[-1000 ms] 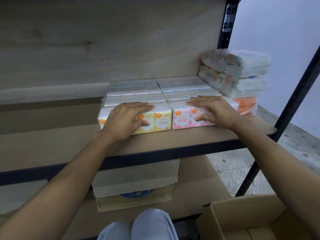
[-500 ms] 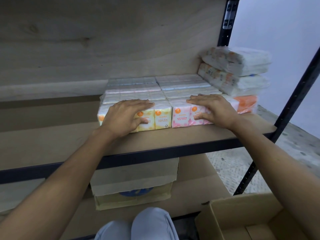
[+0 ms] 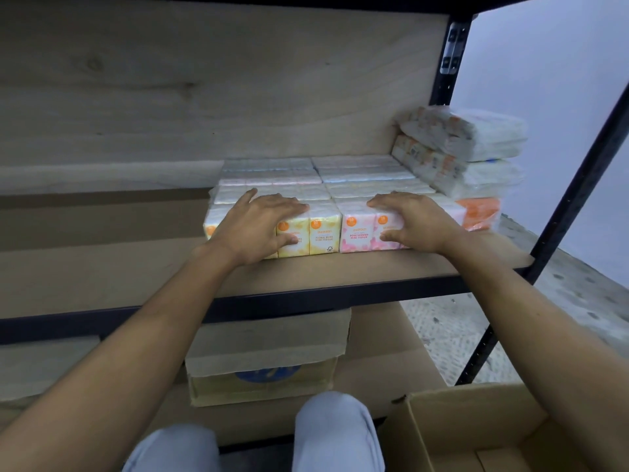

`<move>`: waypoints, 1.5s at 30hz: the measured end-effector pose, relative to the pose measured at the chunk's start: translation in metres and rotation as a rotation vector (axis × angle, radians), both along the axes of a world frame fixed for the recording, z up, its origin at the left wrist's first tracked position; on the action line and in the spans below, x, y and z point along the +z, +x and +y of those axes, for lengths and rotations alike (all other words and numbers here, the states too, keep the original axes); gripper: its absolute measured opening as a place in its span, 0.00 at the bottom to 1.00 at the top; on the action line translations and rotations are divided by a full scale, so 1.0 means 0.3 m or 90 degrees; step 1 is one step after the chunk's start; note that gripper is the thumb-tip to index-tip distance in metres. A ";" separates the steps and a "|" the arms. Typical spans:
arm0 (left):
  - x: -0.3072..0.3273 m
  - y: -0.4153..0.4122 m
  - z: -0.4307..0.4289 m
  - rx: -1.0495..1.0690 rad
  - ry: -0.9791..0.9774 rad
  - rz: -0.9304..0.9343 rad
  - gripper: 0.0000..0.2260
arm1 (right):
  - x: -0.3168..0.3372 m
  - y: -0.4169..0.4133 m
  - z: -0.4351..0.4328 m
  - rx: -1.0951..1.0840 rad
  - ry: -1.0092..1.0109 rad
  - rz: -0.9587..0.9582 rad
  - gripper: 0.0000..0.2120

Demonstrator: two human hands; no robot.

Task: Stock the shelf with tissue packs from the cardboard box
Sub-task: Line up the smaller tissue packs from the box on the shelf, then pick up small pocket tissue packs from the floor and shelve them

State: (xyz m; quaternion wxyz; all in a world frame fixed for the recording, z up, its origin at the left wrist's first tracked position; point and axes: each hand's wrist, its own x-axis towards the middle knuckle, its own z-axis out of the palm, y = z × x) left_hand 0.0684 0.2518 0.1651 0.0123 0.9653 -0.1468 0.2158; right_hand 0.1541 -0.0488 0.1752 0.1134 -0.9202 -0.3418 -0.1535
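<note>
The tissue packs sit on the shelf, a flat board of pale, matte pressed wood with a black metal rail along its front edge. They form a tight block of small rectangular bricks in glossy wrap, several rows deep, with white tops running toward the back wall. At the front, the yellow packs stand upright on the left, touching the pink packs on the right.

Your left hand lies spread over the yellow packs, fingers straight across their tops and thumb down on the front face; it presses and holds nothing. Your right hand rests the same way on the pink packs, fingers flat on top and thumb against the front.

Just right of the block lies an orange pack, and on it a stack of soft, crinkled plastic bundles, slightly askew. A black metal post slants past them.

The cardboard box stands open at lower right, plain brown. Under the shelf sits another carton with its flap folded over.
</note>
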 end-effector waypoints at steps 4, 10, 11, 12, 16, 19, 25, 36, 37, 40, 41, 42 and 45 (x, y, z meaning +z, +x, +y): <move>0.004 -0.053 -0.008 0.016 -0.044 -0.011 0.25 | 0.002 -0.069 0.036 -0.011 0.020 -0.002 0.32; -0.003 -0.223 -0.006 0.026 -0.100 -0.029 0.23 | 0.001 -0.252 0.119 0.029 0.101 0.014 0.26; -0.011 -0.259 -0.002 0.026 -0.104 -0.038 0.22 | -0.006 -0.286 0.137 0.040 0.110 0.018 0.26; -0.024 -0.293 0.003 0.027 -0.112 -0.044 0.22 | -0.015 -0.323 0.155 0.051 0.119 0.028 0.25; -0.093 -0.461 0.021 0.036 -0.179 -0.059 0.19 | -0.077 -0.485 0.228 0.072 0.149 0.087 0.24; -0.157 -0.585 0.024 0.054 -0.232 -0.072 0.17 | -0.151 -0.612 0.280 0.095 0.159 0.086 0.24; -0.376 -0.724 0.046 0.069 -0.303 -0.030 0.17 | -0.367 -0.775 0.367 0.091 0.142 0.145 0.24; -0.977 -0.834 0.076 0.233 -0.380 0.399 0.20 | -0.914 -0.863 0.500 -0.031 0.050 0.491 0.24; -1.022 -0.846 0.083 0.234 -0.368 0.436 0.19 | -0.965 -0.866 0.502 -0.033 0.036 0.523 0.24; -1.144 -0.866 0.111 0.246 -0.392 0.517 0.19 | -1.101 -0.878 0.502 -0.040 0.005 0.603 0.21; -1.182 -0.866 0.119 0.248 -0.406 0.538 0.22 | -1.144 -0.882 0.501 -0.040 -0.008 0.627 0.20; -1.228 -0.863 0.125 0.248 -0.415 0.556 0.24 | -1.185 -0.889 0.501 -0.044 -0.024 0.646 0.19; -1.324 -0.861 0.119 0.261 -0.424 0.597 0.22 | -1.294 -0.916 0.506 -0.103 -0.023 0.725 0.19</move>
